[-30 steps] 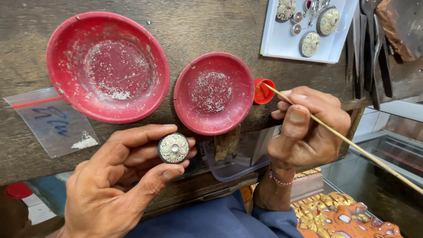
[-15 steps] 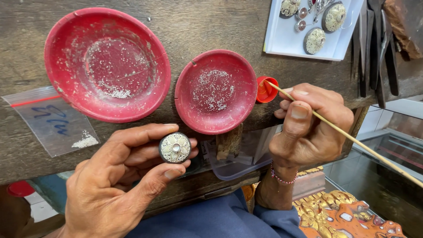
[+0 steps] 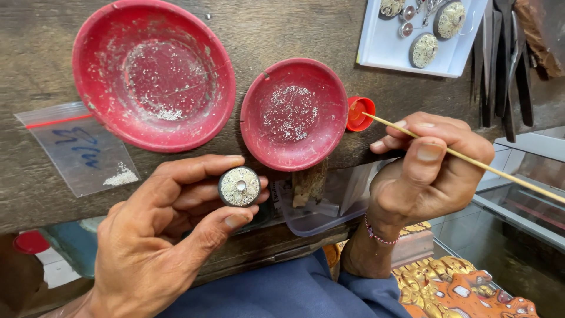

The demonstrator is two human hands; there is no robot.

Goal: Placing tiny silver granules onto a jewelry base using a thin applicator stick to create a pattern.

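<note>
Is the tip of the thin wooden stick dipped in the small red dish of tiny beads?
No, the thin wooden stick tip sits at the small red cap.

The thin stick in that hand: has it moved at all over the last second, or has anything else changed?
Barely. The stick keeps its tip at the small red cap, gripped by the right hand. The left hand still pinches the round silver piece. Both red dishes and the plastic bag lie unmoved.
</note>
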